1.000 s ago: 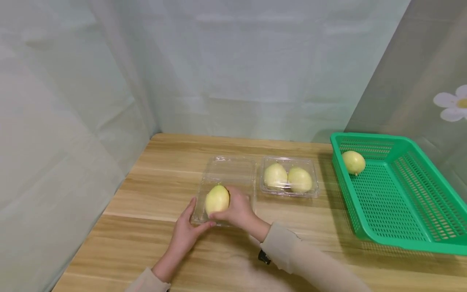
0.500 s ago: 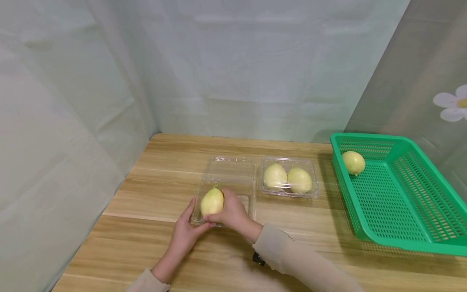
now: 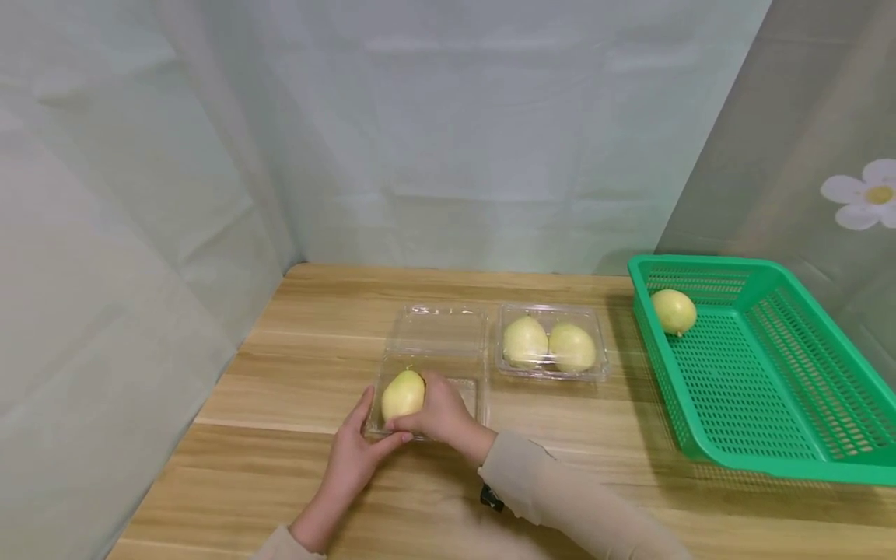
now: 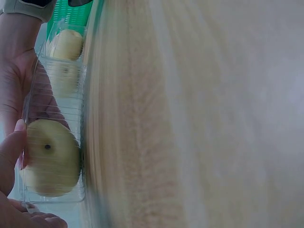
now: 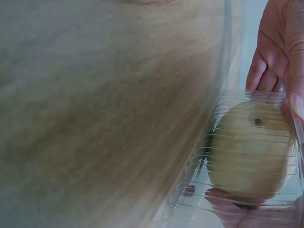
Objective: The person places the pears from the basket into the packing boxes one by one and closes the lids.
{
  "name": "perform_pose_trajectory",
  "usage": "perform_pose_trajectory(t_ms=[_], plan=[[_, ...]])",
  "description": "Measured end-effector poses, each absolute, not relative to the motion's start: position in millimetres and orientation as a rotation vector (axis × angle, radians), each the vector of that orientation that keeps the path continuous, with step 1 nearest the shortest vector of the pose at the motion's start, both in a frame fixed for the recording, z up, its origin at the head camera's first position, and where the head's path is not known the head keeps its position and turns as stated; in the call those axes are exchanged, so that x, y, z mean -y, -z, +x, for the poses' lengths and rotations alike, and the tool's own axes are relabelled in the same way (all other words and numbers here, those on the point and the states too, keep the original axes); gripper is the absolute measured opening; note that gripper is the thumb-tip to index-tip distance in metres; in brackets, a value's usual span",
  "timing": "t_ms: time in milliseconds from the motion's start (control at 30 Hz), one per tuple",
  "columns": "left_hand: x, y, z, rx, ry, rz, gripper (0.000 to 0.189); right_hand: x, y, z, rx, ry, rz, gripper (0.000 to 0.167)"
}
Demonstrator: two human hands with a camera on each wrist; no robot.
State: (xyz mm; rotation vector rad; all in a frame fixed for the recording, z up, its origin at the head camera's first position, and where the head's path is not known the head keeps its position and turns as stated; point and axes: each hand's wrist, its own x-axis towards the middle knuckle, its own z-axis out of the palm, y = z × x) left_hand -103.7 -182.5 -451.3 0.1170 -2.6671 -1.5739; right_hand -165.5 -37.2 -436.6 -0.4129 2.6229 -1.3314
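Note:
Low in the left half of an open clear plastic clamshell (image 3: pixel 439 330), my right hand (image 3: pixel 442 414) grips a pale yellow pear (image 3: pixel 403 395). Its stem points away from me. My left hand (image 3: pixel 352 453) holds the near left corner of the clamshell, thumb along the front edge and fingers at the left side. The lid lies folded back, away from me. In the left wrist view, the pear (image 4: pixel 53 159) shows through the ribbed wall with the left thumb (image 4: pixel 10 154) at the rim. In the right wrist view, the pear (image 5: pixel 248 149) also sits behind the clear wall.
Just right of the open clamshell stands a closed clamshell (image 3: pixel 553 373) with two pears inside. Further right is a green plastic basket (image 3: pixel 689 416), holding one pear (image 3: pixel 674 312) in its far left corner. Pale cloth (image 3: pixel 448 140) hangs behind the wooden table (image 3: pixel 280 389).
My right hand has moved the pear left and down into the left half of the open clamshell. My left hand has stayed at the corner. The head view has shifted slightly.

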Motion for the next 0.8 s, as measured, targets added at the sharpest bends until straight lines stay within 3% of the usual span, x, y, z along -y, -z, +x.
perform_pose_trajectory(t_ms=[800], plan=[[181.6, 449.6, -102.8, 2.660, 1.565, 0.116, 0.098, 36.7, 437.8, -166.4, -2.607, 1.308, -0.468, 0.085]])
